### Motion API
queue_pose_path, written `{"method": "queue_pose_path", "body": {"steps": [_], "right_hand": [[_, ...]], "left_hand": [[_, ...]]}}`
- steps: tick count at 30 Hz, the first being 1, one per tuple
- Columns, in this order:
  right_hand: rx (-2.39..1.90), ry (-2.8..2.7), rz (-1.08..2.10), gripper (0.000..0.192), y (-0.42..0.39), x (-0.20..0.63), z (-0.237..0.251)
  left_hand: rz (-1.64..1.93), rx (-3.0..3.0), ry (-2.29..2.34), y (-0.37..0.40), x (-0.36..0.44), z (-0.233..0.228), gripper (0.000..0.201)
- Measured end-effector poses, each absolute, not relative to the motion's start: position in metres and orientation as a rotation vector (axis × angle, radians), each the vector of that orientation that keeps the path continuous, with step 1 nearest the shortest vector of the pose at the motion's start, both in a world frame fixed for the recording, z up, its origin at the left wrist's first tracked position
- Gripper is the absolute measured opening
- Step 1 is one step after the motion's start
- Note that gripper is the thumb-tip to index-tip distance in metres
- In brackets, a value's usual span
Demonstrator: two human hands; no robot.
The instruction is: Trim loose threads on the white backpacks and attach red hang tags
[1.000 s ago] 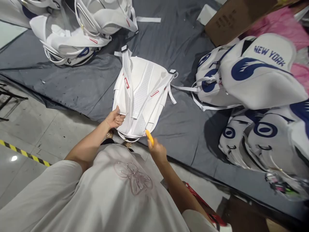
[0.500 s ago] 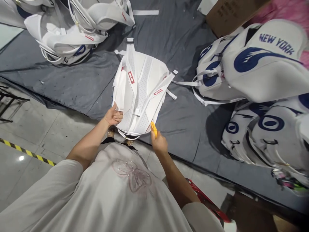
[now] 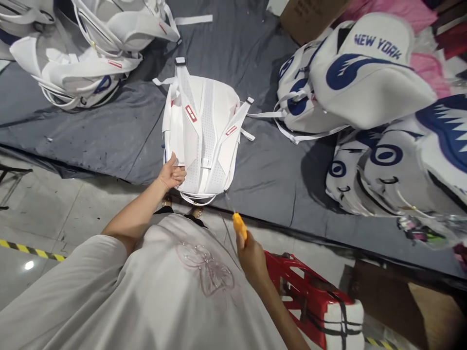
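Left hand (image 3: 172,173) closed on lower left edge of white backpack (image 3: 202,131), laid straps-up on grey sheet (image 3: 109,131) just ahead. Right hand (image 3: 251,255) clenched around orange tool (image 3: 240,226), held apart, short of the bag. Judged light, soft, floppy; best gripped at padded edge or shoulder straps (image 3: 228,136).

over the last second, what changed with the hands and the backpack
The right hand, holding the yellow tool, pulled back from the backpack's lower right edge toward the body; the tool is now clear of it, over the floor. The left hand kept its grip on the lower left edge. The backpack still lies straps-up on the grey sheet.
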State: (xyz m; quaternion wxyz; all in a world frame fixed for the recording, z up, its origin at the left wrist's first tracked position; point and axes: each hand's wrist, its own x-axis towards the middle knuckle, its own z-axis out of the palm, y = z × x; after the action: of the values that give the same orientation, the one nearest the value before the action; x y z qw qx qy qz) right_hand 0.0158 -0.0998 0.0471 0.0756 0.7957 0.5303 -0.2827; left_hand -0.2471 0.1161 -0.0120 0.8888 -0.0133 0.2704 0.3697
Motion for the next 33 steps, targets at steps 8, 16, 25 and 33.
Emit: {"method": "queue_pose_path", "body": {"steps": [8,16,25,33], "right_hand": [[2.168,1.640,-0.816,0.035,-0.079,-0.047,0.039],[2.362,1.603,-1.051,0.046,-0.080,-0.059,0.039],[2.514,1.547,-1.212,0.056,-0.087,-0.046,0.052],[2.637,1.736,-1.538,0.044,-0.117,-0.018,0.063]], "left_hand": [[0.763,0.040,0.729,0.124,-0.255,0.003,0.050],[0.877,1.914,1.495,0.039,-0.258,0.024,0.058],[0.438,2.790,1.074,0.070,-0.193,-0.028,0.086],[0.096,2.777,1.170,0.097,-0.176,0.017,0.081]]}}
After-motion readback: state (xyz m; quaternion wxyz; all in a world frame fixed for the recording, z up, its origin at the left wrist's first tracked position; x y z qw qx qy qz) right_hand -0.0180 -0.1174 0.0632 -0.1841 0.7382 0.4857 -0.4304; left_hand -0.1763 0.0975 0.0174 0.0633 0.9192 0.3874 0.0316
